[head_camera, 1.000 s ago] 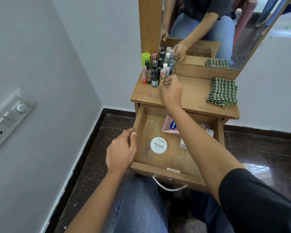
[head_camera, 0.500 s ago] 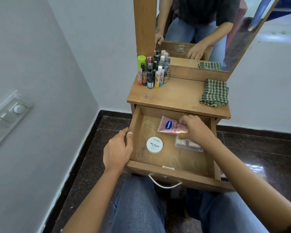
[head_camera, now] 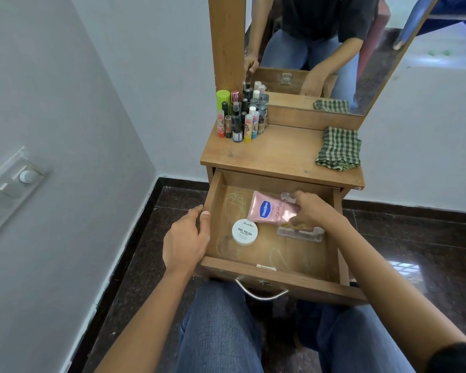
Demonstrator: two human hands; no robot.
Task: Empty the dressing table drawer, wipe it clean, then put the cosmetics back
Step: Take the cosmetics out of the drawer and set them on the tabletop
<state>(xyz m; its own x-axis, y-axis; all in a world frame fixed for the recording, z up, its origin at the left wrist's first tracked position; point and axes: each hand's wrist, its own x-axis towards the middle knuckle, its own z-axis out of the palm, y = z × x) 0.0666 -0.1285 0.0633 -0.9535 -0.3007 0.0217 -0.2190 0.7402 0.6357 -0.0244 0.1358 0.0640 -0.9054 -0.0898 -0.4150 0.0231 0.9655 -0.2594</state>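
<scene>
The pink tube (head_camera: 265, 211) lies in the back half of the open drawer (head_camera: 293, 281), blue oval label up and slanted across the wood, its flat sealed end toward the left. The right hand (head_camera: 314, 211) reaches in from the right with its grip closed on the tube's right end, fingers curled over it. Just in front of that hand, a clear plastic pack (head_camera: 300, 234) lies flat near the drawer's right wall. A round white tub (head_camera: 244, 232) marked NAIL POLISH sits left of centre, close to the tube's lower corner, though I cannot tell if they touch. The left hand (head_camera: 184, 240) has its grip clamped on the drawer's left wall, thumb inside and fingers outside.

The drawer floor is bare wood along the front and down the left side, streaked with faint pale scribbles. The drawer stands pulled well out over the person's knees, and its metal handle (head_camera: 261, 293) hangs from the front.

On the table (head_camera: 280, 157) above, a tight cluster of upright cosmetics (head_camera: 242, 117) fills the back left corner against the mirror (head_camera: 320, 49) post. A folded green checked cloth (head_camera: 338, 148) lies at the right edge, with open wood between the two
</scene>
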